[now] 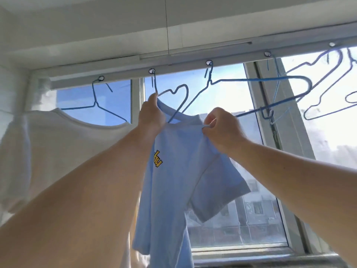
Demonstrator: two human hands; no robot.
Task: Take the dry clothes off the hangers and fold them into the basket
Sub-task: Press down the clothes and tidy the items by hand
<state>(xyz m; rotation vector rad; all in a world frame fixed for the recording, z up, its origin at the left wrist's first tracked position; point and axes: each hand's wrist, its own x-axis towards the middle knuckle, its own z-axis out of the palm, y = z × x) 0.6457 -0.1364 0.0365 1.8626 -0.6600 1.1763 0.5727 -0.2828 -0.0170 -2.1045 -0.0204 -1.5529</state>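
Light blue T-shirt: hangs from a blue wire hanger near the middle of the drying rail, its collar pulled up on the left side and one short sleeve drooping to the right; yellow lettering shows on the chest beside the left forearm.
Blue wire hanger: hooked through a ring on the rail, its shoulder loop rising above the collar and one wire running down into the neck opening.
Left hand: raised, fingers curled round the neck of the hanger and the collar edge just below the hook.
Right hand: raised, thumb and fingers pinching the T-shirt's fabric at the right shoulder seam, next to the collar.
White T-shirt: hangs on another blue hanger toward the rail's left end, just beside the blue one.
Bare hangers: several blue wire ones toward the rail's right end, tilted and overlapping.
Window: behind the rail, showing sky and buildings.
Basket: not in view.
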